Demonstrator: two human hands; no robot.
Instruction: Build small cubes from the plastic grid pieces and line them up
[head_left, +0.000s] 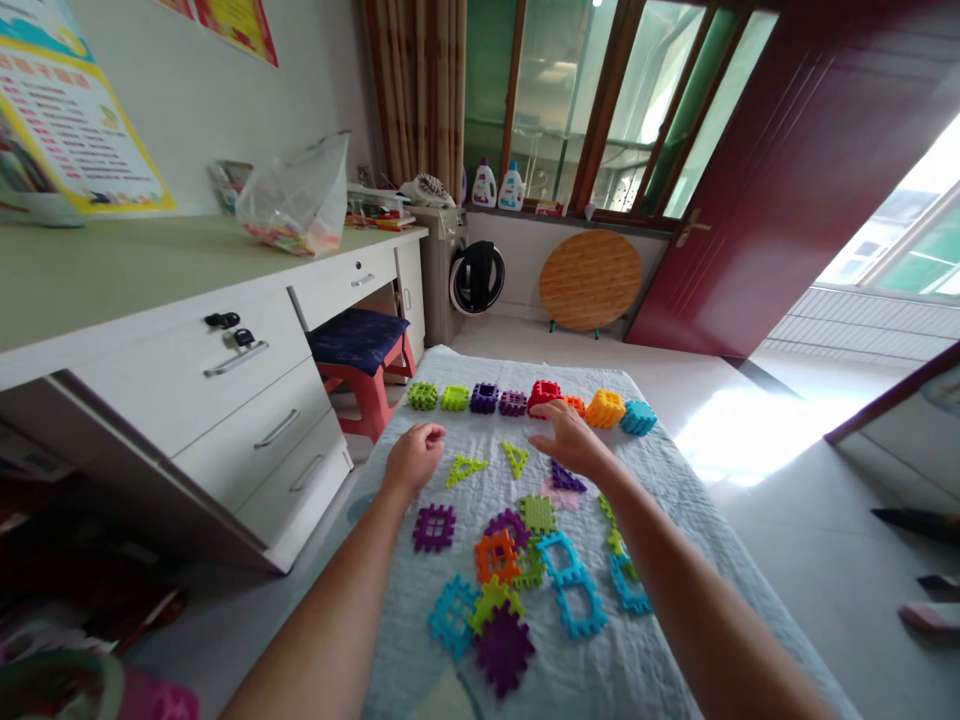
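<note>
My left hand (416, 458) hovers over the cloth left of a lime triangle piece (466, 468), fingers curled together; what they hold, if anything, is hidden. My right hand (564, 436) is held with fingers apart and nothing in them, just in front of the red stack (545, 393) and beside the orange stack (574, 405). A second lime triangle (515, 459) lies between the hands. Below my right wrist is a dark purple triangle (567, 477). Nearer me lie a purple window piece (434, 527), an orange piece (496, 557) and a dark purple square (505, 648).
Along the far edge of the cloth-covered table (397, 640) runs a row with green (422, 396), yellow (606, 408) and blue (638, 417) stacks. Joined blue frames (572, 583) lie in front. A pink stool (363, 360) and a white desk (247, 400) stand at left.
</note>
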